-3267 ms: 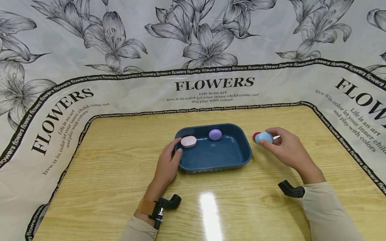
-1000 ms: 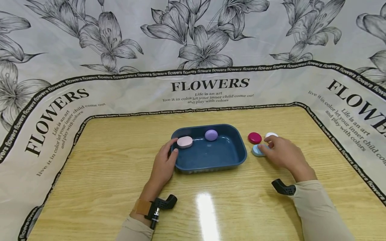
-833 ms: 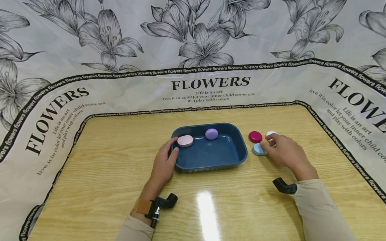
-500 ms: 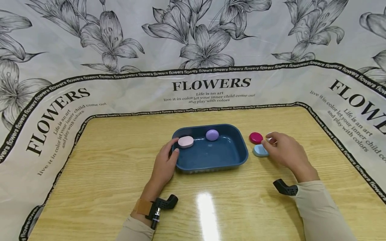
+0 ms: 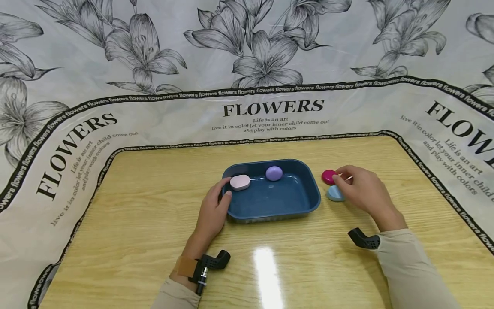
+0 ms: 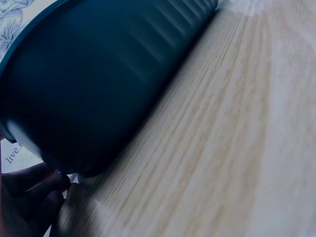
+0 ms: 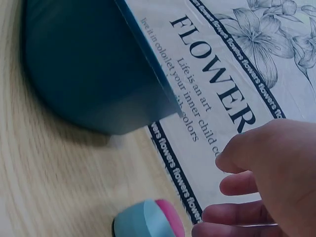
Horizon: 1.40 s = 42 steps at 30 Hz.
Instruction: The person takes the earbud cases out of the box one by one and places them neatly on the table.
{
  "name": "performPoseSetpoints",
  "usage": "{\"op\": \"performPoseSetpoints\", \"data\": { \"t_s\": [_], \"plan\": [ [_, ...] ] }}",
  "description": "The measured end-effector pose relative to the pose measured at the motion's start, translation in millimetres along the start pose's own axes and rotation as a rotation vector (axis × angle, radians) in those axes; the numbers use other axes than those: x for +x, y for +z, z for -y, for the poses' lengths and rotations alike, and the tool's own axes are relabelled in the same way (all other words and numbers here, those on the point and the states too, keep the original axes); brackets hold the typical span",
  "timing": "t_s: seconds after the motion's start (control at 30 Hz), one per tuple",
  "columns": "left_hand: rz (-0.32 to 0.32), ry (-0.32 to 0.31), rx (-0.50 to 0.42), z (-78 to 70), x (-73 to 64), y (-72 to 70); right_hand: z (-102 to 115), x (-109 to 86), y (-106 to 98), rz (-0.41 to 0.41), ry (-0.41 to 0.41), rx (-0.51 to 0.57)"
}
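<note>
My left hand [image 5: 212, 208] holds the left end of a dark blue rectangular tray [image 5: 270, 212], thumb and index finger over its rim; in the left wrist view its other fingers [image 6: 37, 192] curl by the lower corner. Inside the tray sit a pale pink oblong piece [image 5: 240, 183] and a purple oval piece [image 5: 274, 173], both smooth and soap-like. Right of the tray, a crimson round piece [image 5: 329, 177] lies behind a light blue oval one [image 5: 335, 193]. My right hand [image 5: 364, 189] hovers over them, thumb tip overlapping the crimson edge; the right wrist view shows nothing between its bent fingers.
The pieces rest on a wood-grain table [image 5: 162, 223]. A floral sheet [image 5: 166, 118] printed with lettering borders it at the back and both sides. Black camera mounts [image 5: 364, 238] stick out from both wrists.
My right hand has set the light blue piece down in front of the crimson one. A white piece, visible earlier, is now covered by that hand. The left hand stays on the tray.
</note>
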<state>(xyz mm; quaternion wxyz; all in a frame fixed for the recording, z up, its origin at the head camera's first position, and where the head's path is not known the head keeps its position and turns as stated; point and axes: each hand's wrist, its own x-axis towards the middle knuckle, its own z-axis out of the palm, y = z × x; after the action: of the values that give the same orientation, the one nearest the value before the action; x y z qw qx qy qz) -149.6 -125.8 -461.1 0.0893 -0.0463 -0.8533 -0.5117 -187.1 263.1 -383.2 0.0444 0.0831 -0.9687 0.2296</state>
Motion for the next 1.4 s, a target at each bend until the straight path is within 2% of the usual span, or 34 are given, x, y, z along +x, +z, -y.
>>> {"op": "performPoseSetpoints", "data": {
  "t_s": [0.17, 0.47, 0.67, 0.93, 1.17, 1.4],
  "plan": [
    [0.007, 0.009, -0.009, -1.1, 0.7, 1.0, 11, 3.1, 2, 0.001, -0.029, 0.056],
    [-0.005, -0.019, -0.002, -0.5, -0.1, -1.6, 35, 13.4, 3, 0.02, -0.092, 0.144],
    [-0.004, -0.016, 0.004, 0.5, 0.1, -2.6, 57, 26.9, 2, 0.083, -0.149, 0.171],
    [0.001, 0.0, -0.009, 1.1, 0.3, -0.6, 71, 36.7, 2, 0.125, -0.163, 0.179],
    [-0.003, 0.005, -0.004, -0.4, 0.9, -1.6, 87, 46.3, 13, 0.195, -0.21, 0.252],
    [-0.005, 0.003, -0.004, -1.9, 0.5, -1.9, 107, 54.0, 25, 0.249, -0.265, 0.28]
  ]
}}
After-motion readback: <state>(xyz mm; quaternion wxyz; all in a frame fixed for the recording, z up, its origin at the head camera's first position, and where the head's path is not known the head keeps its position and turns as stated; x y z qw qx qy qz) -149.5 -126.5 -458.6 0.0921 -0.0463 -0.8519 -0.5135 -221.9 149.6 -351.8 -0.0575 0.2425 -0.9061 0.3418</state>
